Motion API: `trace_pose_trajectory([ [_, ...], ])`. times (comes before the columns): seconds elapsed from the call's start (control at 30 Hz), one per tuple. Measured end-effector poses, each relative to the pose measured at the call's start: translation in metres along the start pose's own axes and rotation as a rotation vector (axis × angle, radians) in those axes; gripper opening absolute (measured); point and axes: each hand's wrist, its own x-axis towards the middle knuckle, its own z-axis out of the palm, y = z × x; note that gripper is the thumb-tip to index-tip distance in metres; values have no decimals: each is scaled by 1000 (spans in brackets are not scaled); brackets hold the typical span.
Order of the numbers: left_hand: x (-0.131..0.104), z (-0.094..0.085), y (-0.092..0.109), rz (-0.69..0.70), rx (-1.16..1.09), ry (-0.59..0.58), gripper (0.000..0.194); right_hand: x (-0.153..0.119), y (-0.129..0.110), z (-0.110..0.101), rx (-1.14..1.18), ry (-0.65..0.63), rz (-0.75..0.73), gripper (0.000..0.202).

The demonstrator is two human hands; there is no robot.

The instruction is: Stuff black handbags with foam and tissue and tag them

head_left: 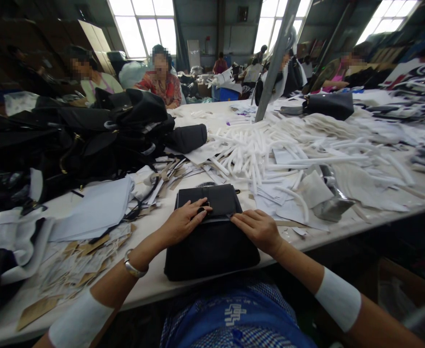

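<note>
A black handbag point(212, 251) lies at the table edge in front of me, with its flap point(223, 198) toward the far side. My left hand point(187, 220) rests on the left part of the flap, fingers stretched out beside a small metal clasp, thumb apart. At the flap's right lower edge, my right hand point(259, 229) has its fingers pressed together, pinching that edge. A thin pale strip shows under the flap between the hands. What lies beneath the right fingertips is hidden.
Black bags point(89, 130) are heaped at the left. White sheets point(92, 208) and small tags lie nearer. White foam-like tubes point(248, 154) cover the middle, beside a crumpled grey plastic-like piece point(332, 203). A slanted metal post point(276, 63) stands beyond. Several people work across the table.
</note>
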Motion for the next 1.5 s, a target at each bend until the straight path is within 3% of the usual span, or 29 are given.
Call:
trace_pose_trajectory([
  [0.3,-2,7,-4,62,100,-10,44,-1,0,-2,-4,1,-37,22],
  [0.47,-10,23,-10,174,308,12,39,-8,-2,-9,64,-3,73,26],
  [0.6,-17,38,-14,254,473,74,50,-4,-8,-4,159,-46,101,39],
  [0.7,-23,47,-10,252,541,90,55,-2,-8,11,223,-151,129,41],
  [0.8,-29,57,-4,232,573,143,51,-4,-6,22,284,-178,171,44],
  [1.13,-34,86,0,196,585,336,44,-15,-6,33,363,-142,232,52],
  [1.4,-38,98,3,156,588,344,50,-18,-9,37,451,-66,281,47],
  [1.5,-40,98,7,145,597,335,53,-18,-13,32,508,0,404,39],
])
